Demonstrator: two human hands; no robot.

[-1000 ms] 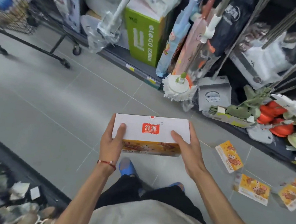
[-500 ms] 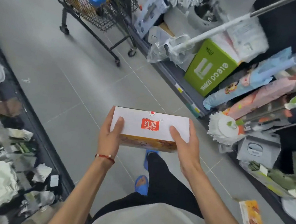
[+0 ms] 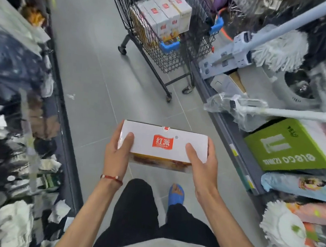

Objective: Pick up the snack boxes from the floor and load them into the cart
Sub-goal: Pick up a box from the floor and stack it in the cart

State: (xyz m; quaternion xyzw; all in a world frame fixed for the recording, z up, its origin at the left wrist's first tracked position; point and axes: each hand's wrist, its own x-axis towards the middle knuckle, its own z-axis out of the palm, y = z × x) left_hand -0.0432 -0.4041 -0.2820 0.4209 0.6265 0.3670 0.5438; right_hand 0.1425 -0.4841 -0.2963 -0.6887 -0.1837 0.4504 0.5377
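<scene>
Hands first: our left hand (image 3: pixel 117 154) and right hand (image 3: pixel 204 166) each grip one end of the snack box (image 3: pixel 164 143), thumbs on its white top, and we hold it flat in front of us above the floor (image 3: pixel 93 88). The cart (image 3: pixel 167 37) waits up ahead by the shelf (image 3: pixel 235 139) on our right, with other boxes (image 3: pixel 165 13) standing in a row inside. To do this well, we think we should keep both hands on the box, walk right up close, lift it over the wire side and set it next to the others, not drop it. Half a second ago the cart was far up in the corner. Now it is nearer and in the middle. The yellow box on the floor is out of view.
</scene>
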